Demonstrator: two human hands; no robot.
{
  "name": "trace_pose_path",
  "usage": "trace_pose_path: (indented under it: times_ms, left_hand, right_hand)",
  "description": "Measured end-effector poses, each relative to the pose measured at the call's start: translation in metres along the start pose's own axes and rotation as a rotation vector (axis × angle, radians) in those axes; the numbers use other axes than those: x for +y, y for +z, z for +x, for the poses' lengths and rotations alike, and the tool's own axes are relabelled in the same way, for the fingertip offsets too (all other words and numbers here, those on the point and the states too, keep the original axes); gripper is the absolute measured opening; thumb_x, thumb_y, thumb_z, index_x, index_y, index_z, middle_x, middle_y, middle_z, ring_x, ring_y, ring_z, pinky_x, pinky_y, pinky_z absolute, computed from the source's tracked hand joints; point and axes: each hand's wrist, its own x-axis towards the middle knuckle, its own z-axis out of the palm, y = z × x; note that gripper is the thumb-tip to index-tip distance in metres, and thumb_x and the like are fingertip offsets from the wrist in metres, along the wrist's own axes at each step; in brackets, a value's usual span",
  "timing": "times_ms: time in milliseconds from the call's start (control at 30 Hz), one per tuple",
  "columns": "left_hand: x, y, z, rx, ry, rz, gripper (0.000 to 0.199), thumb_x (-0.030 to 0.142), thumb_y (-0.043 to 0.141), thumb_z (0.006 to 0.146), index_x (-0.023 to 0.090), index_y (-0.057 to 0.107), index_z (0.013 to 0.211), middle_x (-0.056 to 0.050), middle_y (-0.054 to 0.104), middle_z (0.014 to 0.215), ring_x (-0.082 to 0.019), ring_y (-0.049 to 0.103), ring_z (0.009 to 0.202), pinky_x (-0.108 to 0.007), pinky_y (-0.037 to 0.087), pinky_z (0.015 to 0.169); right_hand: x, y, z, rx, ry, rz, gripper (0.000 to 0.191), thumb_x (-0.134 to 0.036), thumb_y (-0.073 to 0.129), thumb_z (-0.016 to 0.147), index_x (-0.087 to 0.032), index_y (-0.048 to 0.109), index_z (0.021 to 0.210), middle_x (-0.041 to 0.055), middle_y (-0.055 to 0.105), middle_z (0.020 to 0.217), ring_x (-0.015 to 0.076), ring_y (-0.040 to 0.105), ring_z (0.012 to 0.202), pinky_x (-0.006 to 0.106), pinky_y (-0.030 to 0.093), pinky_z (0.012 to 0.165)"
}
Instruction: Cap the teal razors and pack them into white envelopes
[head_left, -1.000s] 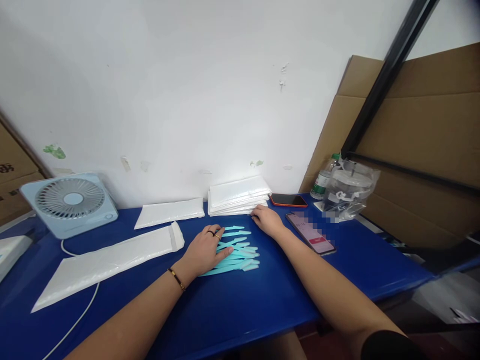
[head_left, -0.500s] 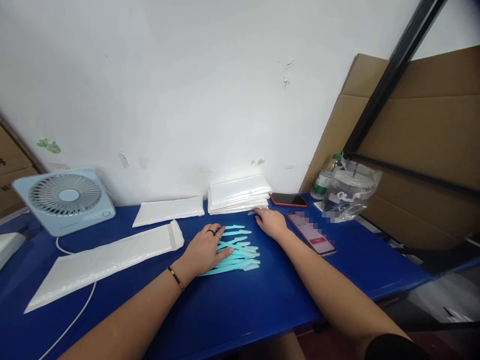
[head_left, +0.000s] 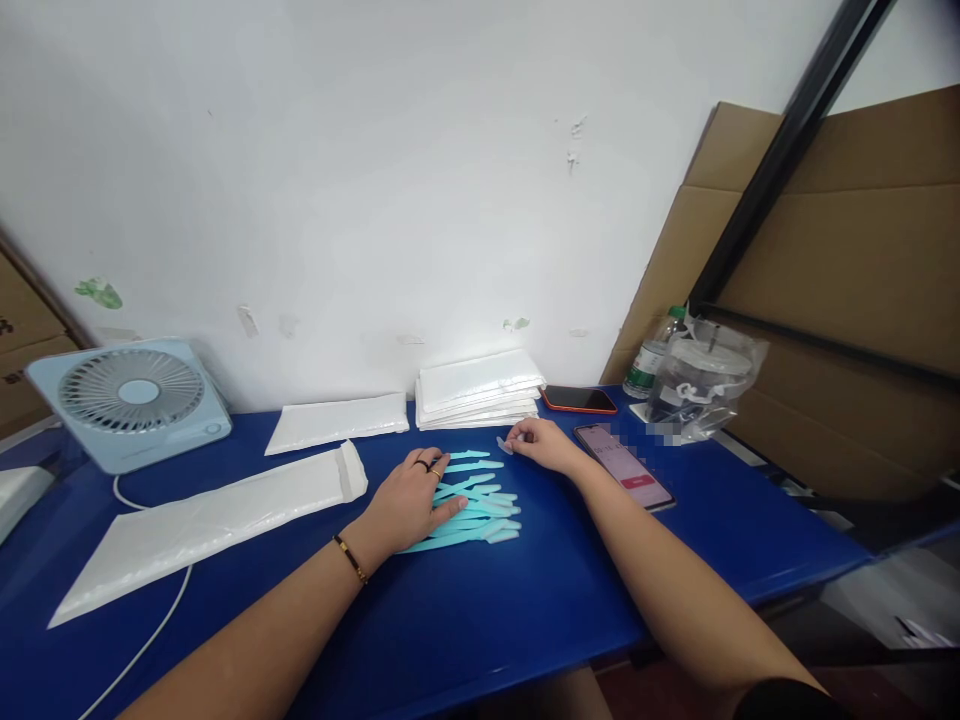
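My left hand point(head_left: 411, 497) lies over a fanned row of turquoise eyebrow razors point(head_left: 491, 505), its fingers stretched out and the thumb apart. Their handles run partly under my palm, and the blade ends point right. Beyond the razors' far end, my right hand point(head_left: 541, 445) pinches a small translucent plastic piece point(head_left: 504, 444), perhaps a blade cover, between thumb and forefinger. Just behind that hand sits a stack of white padded envelopes point(head_left: 480, 385).
Another white padded envelope point(head_left: 337, 421) lies by the wall, and a longer one point(head_left: 217, 525) is at left. A light blue fan point(head_left: 135, 400) trails a white cable. On the right are two phones point(head_left: 579, 400), a bottle point(head_left: 651, 360) and a bagged cup point(head_left: 701, 385).
My right hand has drawn back slightly from the envelope stack, and its fingers have closed on the translucent piece, which now shows raised at the fingertips. My left hand has stayed in place.
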Motion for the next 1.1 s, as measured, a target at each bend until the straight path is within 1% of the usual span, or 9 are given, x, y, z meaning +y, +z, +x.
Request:
trace_pose_path:
  times_ms: [100, 200, 433, 600, 733, 900, 933, 1000, 1100]
  left_hand:
    - [0.001, -0.001, 0.000, -0.009, -0.003, 0.001, 0.073, 0.065, 0.028, 0.086, 0.015, 0.039, 0.137, -0.013, 0.045, 0.132, -0.028, 0.037, 0.123, -0.039, 0.037, 0.100]
    - [0.001, -0.001, 0.000, -0.008, -0.004, -0.002, 0.073, 0.065, 0.029, 0.085, 0.014, 0.040, 0.136, -0.013, 0.045, 0.132, -0.028, 0.037, 0.123, -0.040, 0.037, 0.100]
    - [0.000, -0.002, 0.002, -0.036, 0.010, -0.029, 0.077, 0.067, 0.030, 0.083, 0.014, 0.039, 0.137, -0.014, 0.044, 0.134, -0.029, 0.035, 0.124, -0.041, 0.036, 0.101]
    - [0.000, -0.002, 0.004, -0.057, 0.013, -0.064, 0.077, 0.068, 0.030, 0.083, 0.014, 0.039, 0.137, -0.014, 0.043, 0.135, -0.029, 0.034, 0.126, -0.040, 0.036, 0.101]
    - [0.002, -0.003, 0.005, -0.084, 0.006, -0.076, 0.078, 0.068, 0.030, 0.082, 0.013, 0.039, 0.137, -0.014, 0.042, 0.136, -0.029, 0.032, 0.127, -0.039, 0.035, 0.102]
    - [0.001, -0.007, 0.006, -0.123, -0.003, -0.087, 0.083, 0.072, 0.032, 0.079, 0.014, 0.037, 0.138, -0.014, 0.040, 0.138, -0.029, 0.032, 0.128, -0.040, 0.033, 0.103]
    - [0.000, -0.008, 0.006, -0.129, -0.010, -0.093, 0.085, 0.074, 0.034, 0.077, 0.015, 0.036, 0.139, -0.014, 0.039, 0.139, -0.030, 0.032, 0.128, -0.040, 0.033, 0.103]
    - [-0.003, -0.009, 0.005, -0.126, -0.027, -0.096, 0.095, 0.078, 0.042, 0.069, 0.018, 0.030, 0.142, -0.015, 0.035, 0.142, -0.032, 0.030, 0.130, -0.043, 0.032, 0.103]
    - [-0.004, -0.010, 0.000, -0.128, -0.028, -0.073, 0.114, 0.081, 0.053, 0.055, 0.019, 0.018, 0.145, -0.016, 0.029, 0.145, -0.035, 0.025, 0.132, -0.047, 0.028, 0.104]
  right_hand:
    - [0.000, -0.001, -0.002, 0.012, -0.069, 0.023, 0.020, -0.034, 0.067, 0.069, -0.019, 0.071, 0.081, 0.0017, 0.063, 0.079, 0.0112, 0.052, 0.064, 0.022, 0.040, 0.060]
    - [-0.001, -0.001, -0.003, -0.009, -0.105, 0.039, 0.014, -0.031, 0.068, 0.070, -0.019, 0.072, 0.077, 0.0014, 0.063, 0.077, 0.0109, 0.051, 0.063, 0.021, 0.039, 0.059]
    - [-0.013, 0.014, -0.001, 0.012, -0.091, 0.074, 0.014, -0.031, 0.068, 0.070, -0.018, 0.072, 0.074, 0.0013, 0.063, 0.072, 0.0101, 0.050, 0.060, 0.021, 0.038, 0.056]
    - [-0.018, 0.022, 0.001, -0.013, -0.054, 0.166, 0.016, -0.031, 0.067, 0.071, -0.015, 0.070, 0.073, 0.0011, 0.062, 0.066, 0.0097, 0.048, 0.056, 0.021, 0.036, 0.051]
    - [-0.018, 0.026, 0.003, -0.018, -0.044, 0.170, 0.016, -0.030, 0.067, 0.070, -0.014, 0.069, 0.072, 0.0004, 0.060, 0.063, 0.0093, 0.047, 0.054, 0.021, 0.035, 0.050]
    - [-0.024, 0.023, 0.002, -0.019, -0.052, 0.096, 0.016, -0.031, 0.066, 0.073, -0.015, 0.069, 0.073, 0.0019, 0.061, 0.067, 0.0104, 0.049, 0.057, 0.022, 0.038, 0.054]
    - [-0.027, 0.021, 0.001, -0.022, -0.068, 0.080, 0.018, -0.033, 0.066, 0.073, -0.015, 0.070, 0.076, 0.0031, 0.062, 0.073, 0.0113, 0.051, 0.061, 0.023, 0.040, 0.057]
    - [-0.034, 0.015, -0.004, -0.038, -0.109, 0.063, 0.033, -0.042, 0.066, 0.073, -0.017, 0.069, 0.094, 0.0065, 0.062, 0.091, 0.0152, 0.056, 0.075, 0.026, 0.044, 0.067]
    - [-0.050, 0.006, -0.017, -0.165, -0.167, 0.000, 0.074, -0.053, 0.068, 0.066, -0.020, 0.049, 0.129, 0.0112, 0.051, 0.122, 0.0250, 0.049, 0.108, 0.036, 0.042, 0.087]
